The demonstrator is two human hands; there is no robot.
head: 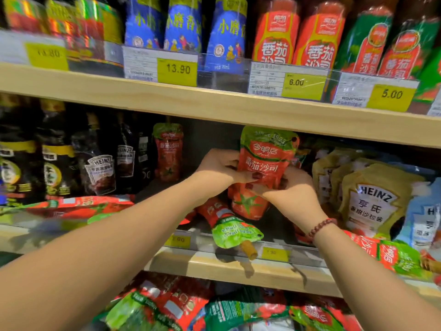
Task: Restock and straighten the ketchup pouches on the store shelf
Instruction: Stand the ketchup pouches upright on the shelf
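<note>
You hold one ketchup pouch (265, 163) between both hands, over the middle shelf (262, 271) and close under the board above. Your left hand (219, 168) curls its grip round the pouch's left edge. Your right hand (291, 194) pinches the lower right, thumb across the front and fingers behind. Neither grip is spread; both are pressed onto this one pouch.

The pouch's long axis runs straight up and down, green top uppermost and the tomato picture at the bottom, with the label facing you. Its base looks just above the shelf floor or barely touching it; your hands hide the contact, so I cannot tell which.

The next move turns on what lies under it. A fallen pouch (229, 223) lies flat just below and in front of the held one. Its long axis runs from back-left to front-right, and its spout hangs over the shelf lip towards you. It sits in the spot where the held pouch would stand, a little to your left hand's side, so that hand is likely the nearer one to clear it. The Heinz pouches (372, 199) stand just to the right, leaving little room there.
</note>
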